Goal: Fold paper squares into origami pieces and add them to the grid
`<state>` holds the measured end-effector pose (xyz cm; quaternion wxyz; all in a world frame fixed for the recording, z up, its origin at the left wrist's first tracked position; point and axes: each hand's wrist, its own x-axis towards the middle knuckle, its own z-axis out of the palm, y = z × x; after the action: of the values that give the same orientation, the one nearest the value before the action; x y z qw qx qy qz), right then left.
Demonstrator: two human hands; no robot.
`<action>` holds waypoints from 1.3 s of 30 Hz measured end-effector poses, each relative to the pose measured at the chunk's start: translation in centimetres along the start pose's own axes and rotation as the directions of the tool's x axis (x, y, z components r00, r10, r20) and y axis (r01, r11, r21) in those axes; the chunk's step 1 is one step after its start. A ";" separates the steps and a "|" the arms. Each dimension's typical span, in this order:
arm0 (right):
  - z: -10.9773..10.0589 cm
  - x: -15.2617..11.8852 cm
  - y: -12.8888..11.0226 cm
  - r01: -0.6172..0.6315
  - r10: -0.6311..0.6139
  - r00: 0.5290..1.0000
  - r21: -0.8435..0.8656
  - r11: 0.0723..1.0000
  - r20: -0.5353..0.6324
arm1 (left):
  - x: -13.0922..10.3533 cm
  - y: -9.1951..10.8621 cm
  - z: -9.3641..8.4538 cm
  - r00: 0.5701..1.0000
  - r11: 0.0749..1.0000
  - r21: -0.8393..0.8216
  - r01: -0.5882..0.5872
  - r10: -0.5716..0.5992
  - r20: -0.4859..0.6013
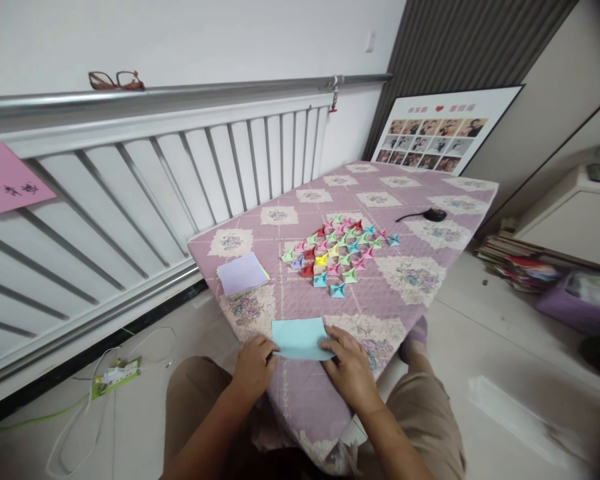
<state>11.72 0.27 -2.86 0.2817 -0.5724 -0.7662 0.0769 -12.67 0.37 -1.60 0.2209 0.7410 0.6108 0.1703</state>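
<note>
Blue sheet [298, 335] between two hands.
Left hand [255, 367] pinches its near-left corner, right hand [354, 370] its right end; folded pieces [334, 251] lie beyond the fingers [341, 338]. Matched edges and even finger pressure should give a clean crease.

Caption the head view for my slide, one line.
Left hand and right hand hold blue paper over a floral tablecloth, near colorful folded-paper pieces and a paper stack.

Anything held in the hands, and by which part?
Yes: a light-blue rectangular sheet of paper. The left hand holds it at its near left corner, the right hand at its right end.
</note>
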 end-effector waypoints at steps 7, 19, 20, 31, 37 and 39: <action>0.4 0.2 0.8 0.007 -0.004 0.999 0.055 0.998 -0.054 | 0.0 1.2 -0.4 0.999 0.997 0.070 0.027 -0.029 0.033; 0.4 2.1 -1.1 -0.330 0.336 0.941 -0.110 0.938 0.041 | 1.1 1.5 -1.6 0.977 0.968 0.173 0.180 -0.196 0.085; 0.4 2.3 -1.3 -0.346 0.353 0.935 -0.123 0.930 0.041 | 1.1 1.5 -1.6 0.974 0.968 0.152 0.198 -0.212 0.080; 0.1 2.7 -1.9 -0.377 0.391 0.918 -0.154 0.913 0.067 | -1.1 2.2 -0.3 0.925 0.954 0.182 -0.237 0.279 -0.256; 0.1 2.7 -2.1 -0.370 0.386 0.920 -0.179 0.912 0.063 | -0.7 2.4 1.2 0.904 0.846 0.322 -0.425 0.413 0.110; 0.1 2.7 -2.1 -0.366 0.382 0.923 -0.187 0.912 0.055 | -0.4 2.0 1.4 0.907 0.842 0.341 -0.419 0.371 0.199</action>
<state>9.39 2.11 -1.08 0.1761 -0.7266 -0.6582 0.0885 -10.31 -0.47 -1.69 0.0728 0.8885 0.4509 0.0453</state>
